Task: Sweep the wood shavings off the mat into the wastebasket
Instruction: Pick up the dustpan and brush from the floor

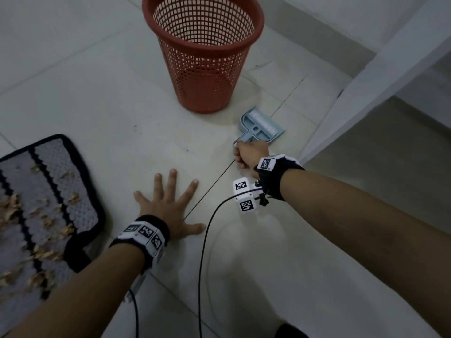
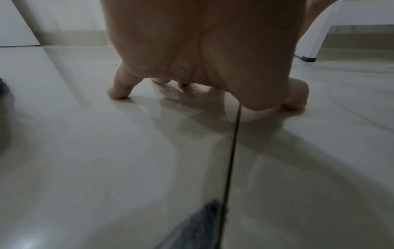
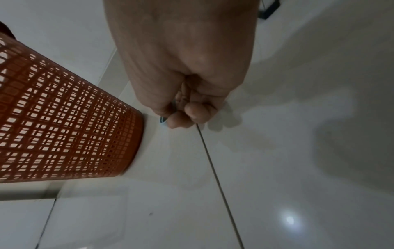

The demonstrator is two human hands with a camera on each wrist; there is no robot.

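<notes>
Wood shavings lie scattered on the mat, none swept yet. Right hand clamps the dustpan-and-brush set's handle beside the wastebasket; left hand rests spread flat on the floor.

My left hand lies flat, fingers spread and straight, arm reaching forward. My right hand is curled into a fist, gripping, its arm stretched out further ahead.
</notes>
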